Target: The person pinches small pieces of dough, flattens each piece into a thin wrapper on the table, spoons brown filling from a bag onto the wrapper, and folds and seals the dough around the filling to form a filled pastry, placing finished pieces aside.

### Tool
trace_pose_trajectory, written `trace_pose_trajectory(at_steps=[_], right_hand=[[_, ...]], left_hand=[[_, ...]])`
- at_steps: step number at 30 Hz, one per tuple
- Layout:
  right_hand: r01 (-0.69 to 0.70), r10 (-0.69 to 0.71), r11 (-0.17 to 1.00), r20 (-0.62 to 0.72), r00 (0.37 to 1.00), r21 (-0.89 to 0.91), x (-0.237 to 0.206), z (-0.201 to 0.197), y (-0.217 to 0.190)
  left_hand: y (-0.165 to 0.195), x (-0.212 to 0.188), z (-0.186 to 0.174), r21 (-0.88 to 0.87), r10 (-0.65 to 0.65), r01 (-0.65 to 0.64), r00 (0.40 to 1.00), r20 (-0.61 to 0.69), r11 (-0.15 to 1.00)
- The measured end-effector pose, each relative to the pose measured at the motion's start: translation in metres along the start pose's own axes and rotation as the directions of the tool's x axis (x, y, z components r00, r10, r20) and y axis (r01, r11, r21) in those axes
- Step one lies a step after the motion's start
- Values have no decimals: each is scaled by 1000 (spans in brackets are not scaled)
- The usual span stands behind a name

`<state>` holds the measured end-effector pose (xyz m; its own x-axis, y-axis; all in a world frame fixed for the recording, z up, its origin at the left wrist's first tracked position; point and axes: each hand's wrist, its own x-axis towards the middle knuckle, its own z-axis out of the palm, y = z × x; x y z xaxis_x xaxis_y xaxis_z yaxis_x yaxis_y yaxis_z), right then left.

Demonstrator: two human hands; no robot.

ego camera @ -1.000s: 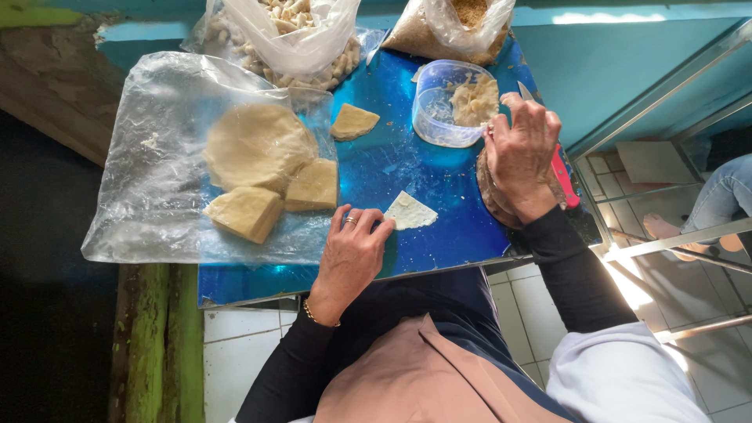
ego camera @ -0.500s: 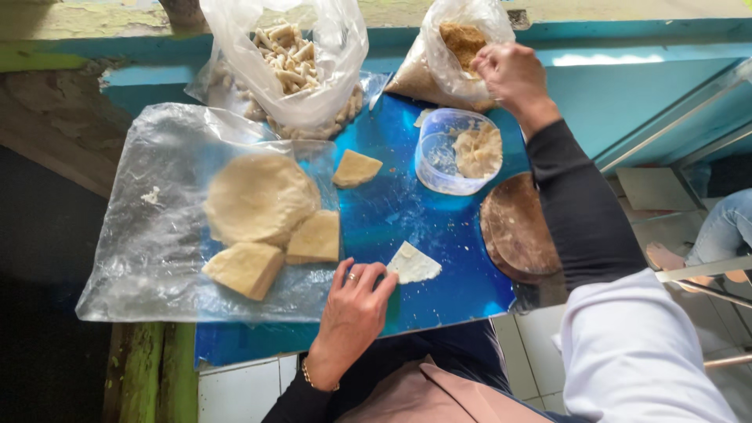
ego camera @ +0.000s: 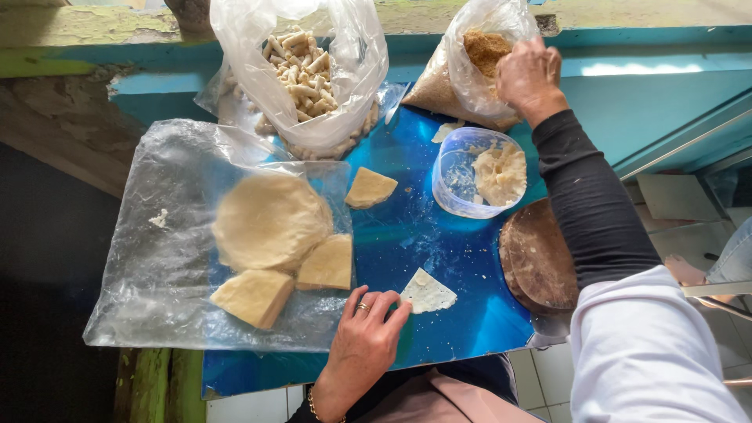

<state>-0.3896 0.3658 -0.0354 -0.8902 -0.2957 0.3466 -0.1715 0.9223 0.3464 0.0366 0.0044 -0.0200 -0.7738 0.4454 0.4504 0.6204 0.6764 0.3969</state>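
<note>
At 6 o'clock, near edge of the blue worktop (ego camera: 439, 258): your left hand (ego camera: 362, 337) lies palm down, grip loose and holding nothing, fingertips touching the corner of a thin triangular dough piece (ego camera: 427, 293) just at its 2 o'clock. At 9 o'clock from that hand, a clear plastic sheet (ego camera: 149, 258) carries a round dough stack (ego camera: 270, 221) with two folded wedges (ego camera: 291, 282) touching its near edge. At 3 o'clock, a round wooden board (ego camera: 536, 254) sits at the worktop's right edge, partly under your right forearm. Past centre, one more folded wedge (ego camera: 370, 188) lies bare on the blue surface; a clear plastic tub (ego camera: 462, 176) with pale filling stands just at its 3 o'clock. At 12 o'clock, a bag of small rolled sticks (ego camera: 301, 70). At 1 o'clock, your right hand (ego camera: 529, 78) is at the mouth of the crumb bag (ego camera: 470, 66), fingers curled on the plastic; can't tell whether the grip has any crumbs.
</note>
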Motion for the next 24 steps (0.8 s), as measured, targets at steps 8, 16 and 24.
trace_pose_trajectory(at_steps=[8,16,24], right_hand=[[122,-83,953,-147,986,276,3,17,-1],[-136,282,697,-95,955,704,-38,-4,41],[-74,294,708,-198,935,702,-56,-11,42]], left_hand=[[1,-2,0,-5,-21,21,1000,10,1000],[1,-1,-1,6,-14,14,1000,21,1000],[0,2,-1,51,-6,6,1000,8,999]])
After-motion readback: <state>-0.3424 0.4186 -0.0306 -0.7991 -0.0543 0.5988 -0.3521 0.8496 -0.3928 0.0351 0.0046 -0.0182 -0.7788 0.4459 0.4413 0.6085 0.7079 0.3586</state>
